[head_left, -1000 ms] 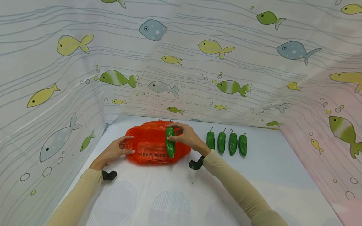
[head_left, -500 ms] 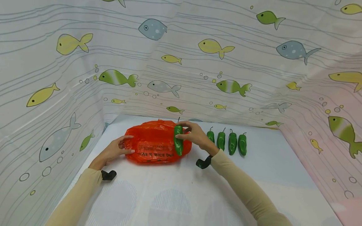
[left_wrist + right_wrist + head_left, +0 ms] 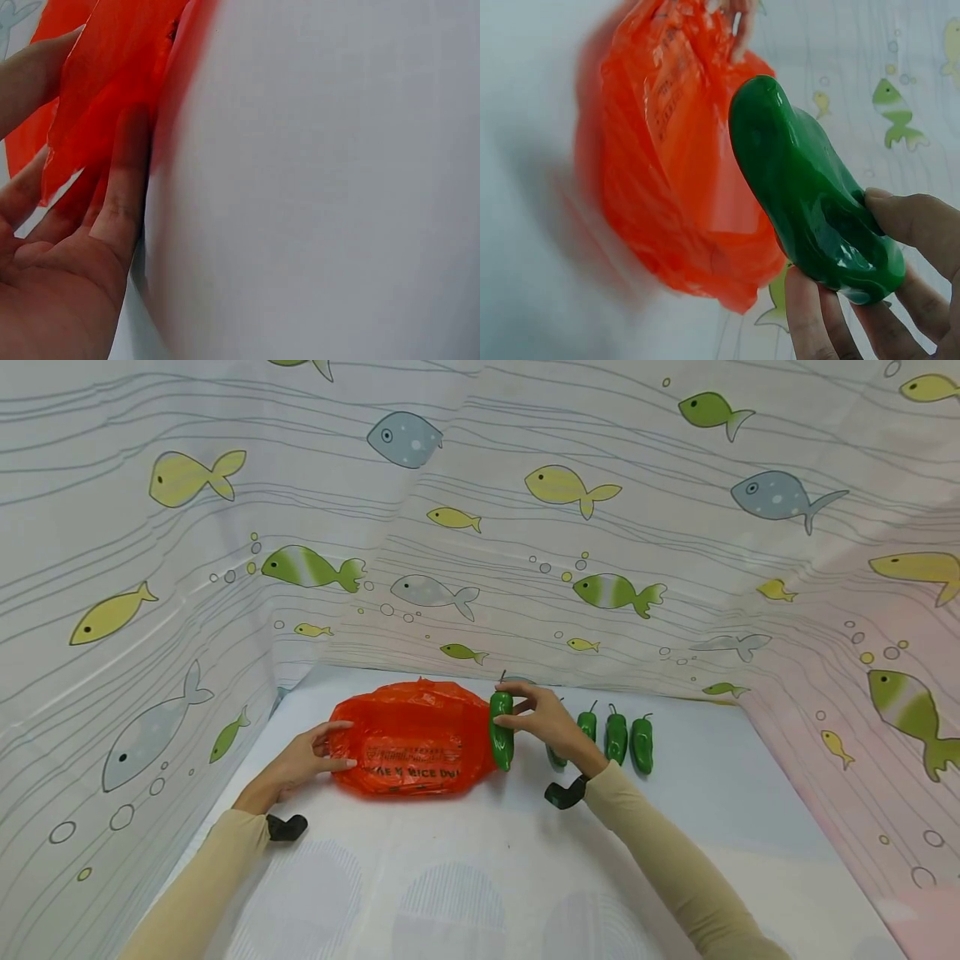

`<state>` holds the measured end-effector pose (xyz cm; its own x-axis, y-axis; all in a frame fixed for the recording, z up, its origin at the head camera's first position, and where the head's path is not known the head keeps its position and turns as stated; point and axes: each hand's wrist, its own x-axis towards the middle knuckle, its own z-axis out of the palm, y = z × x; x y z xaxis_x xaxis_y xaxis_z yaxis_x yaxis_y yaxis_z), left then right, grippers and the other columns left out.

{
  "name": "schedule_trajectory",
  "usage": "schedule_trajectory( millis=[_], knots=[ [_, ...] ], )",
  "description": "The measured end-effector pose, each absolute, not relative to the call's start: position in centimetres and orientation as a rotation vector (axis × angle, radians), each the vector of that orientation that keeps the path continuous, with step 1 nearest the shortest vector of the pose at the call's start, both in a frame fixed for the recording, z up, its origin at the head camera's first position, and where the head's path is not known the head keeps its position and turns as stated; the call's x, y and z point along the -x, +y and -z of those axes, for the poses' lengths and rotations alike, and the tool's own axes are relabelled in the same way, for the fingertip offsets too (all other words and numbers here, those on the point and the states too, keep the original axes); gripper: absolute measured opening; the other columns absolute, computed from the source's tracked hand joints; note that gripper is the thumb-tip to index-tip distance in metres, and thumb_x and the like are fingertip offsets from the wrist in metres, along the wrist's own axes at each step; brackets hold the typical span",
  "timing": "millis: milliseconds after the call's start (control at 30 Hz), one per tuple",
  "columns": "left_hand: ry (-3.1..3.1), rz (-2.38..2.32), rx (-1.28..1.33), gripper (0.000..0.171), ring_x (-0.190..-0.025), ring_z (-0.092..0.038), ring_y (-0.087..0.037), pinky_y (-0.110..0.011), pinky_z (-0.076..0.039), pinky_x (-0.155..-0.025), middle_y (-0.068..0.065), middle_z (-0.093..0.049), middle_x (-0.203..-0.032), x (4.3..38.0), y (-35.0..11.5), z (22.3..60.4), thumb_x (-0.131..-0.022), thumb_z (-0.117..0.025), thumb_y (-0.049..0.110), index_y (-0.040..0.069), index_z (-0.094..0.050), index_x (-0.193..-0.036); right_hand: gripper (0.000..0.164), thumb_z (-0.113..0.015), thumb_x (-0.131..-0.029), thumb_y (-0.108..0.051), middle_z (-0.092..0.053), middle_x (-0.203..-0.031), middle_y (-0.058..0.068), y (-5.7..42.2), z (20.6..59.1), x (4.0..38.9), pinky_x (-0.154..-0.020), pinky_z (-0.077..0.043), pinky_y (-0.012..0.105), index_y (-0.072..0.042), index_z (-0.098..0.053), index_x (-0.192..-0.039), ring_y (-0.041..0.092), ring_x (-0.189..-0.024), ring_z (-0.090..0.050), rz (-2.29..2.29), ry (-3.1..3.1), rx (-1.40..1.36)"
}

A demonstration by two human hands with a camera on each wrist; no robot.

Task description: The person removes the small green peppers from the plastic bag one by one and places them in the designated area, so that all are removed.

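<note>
My right hand pinches a green pepper between thumb and fingers, holding it upright with its stem up. The pepper overlaps the right edge of an orange-red plastic bag. In the right wrist view the shiny pepper stands large before the bag, whose mouth gapes. At the bag's left end my left hand grips its edge, thumb and a finger spread over the plastic. In the left wrist view the thin film covers parts of those fingers.
A row of several green peppers with stems lies on the white table to the right; my right hand partly covers the leftmost. A wall sheet with printed fish rises behind and along both sides.
My right hand has carried the pepper rightward, from in front of the bag's middle to its right edge. The left hand and the bag have stayed in place.
</note>
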<state>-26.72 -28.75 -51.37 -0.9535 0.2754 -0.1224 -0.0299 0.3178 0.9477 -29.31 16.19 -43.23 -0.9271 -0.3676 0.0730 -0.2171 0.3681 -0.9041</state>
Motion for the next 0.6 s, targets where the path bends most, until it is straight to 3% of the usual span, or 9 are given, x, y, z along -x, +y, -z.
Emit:
schedule_trajectory(
  millis=[167,400,600],
  knots=[
    [2.321,-1.683,-0.221,0.086,-0.130,-0.050,-0.038,-0.026,-0.055,-0.087,-0.026,-0.042,-0.153,26.7,-28.8,51.4,-0.085,-0.086,0.017,0.010,-0.039,-0.156,0.055,-0.083,-0.089,-0.026,-0.063,-0.131,-0.001,17.5,43.3,29.2,-0.084,-0.058,0.042,-0.022,-0.063,-0.139,0.028,-0.108,-0.062,1.594,2.501,0.502],
    [2.341,-1.666,-0.228,0.085,-0.131,-0.049,-0.038,-0.024,-0.055,-0.089,-0.026,-0.041,-0.153,26.6,-28.9,51.4,-0.086,-0.086,0.017,0.011,-0.040,-0.156,0.055,-0.082,-0.090,-0.026,-0.062,-0.134,0.002,19.1,43.3,28.9,-0.094,-0.053,0.059,-0.022,-0.062,-0.141,0.032,-0.113,-0.060,1.606,2.516,0.447],
    [2.338,-1.667,-0.230,0.085,-0.133,-0.048,-0.039,-0.024,-0.054,-0.090,-0.027,-0.041,-0.154,26.6,-28.9,51.3,-0.085,-0.086,0.018,0.009,-0.040,-0.156,0.061,-0.082,-0.090,-0.029,-0.058,-0.141,0.002,20.7,43.5,28.7,-0.094,-0.054,0.049,-0.019,-0.059,-0.144,0.030,-0.113,-0.060,1.588,2.538,0.433]
  ],
)
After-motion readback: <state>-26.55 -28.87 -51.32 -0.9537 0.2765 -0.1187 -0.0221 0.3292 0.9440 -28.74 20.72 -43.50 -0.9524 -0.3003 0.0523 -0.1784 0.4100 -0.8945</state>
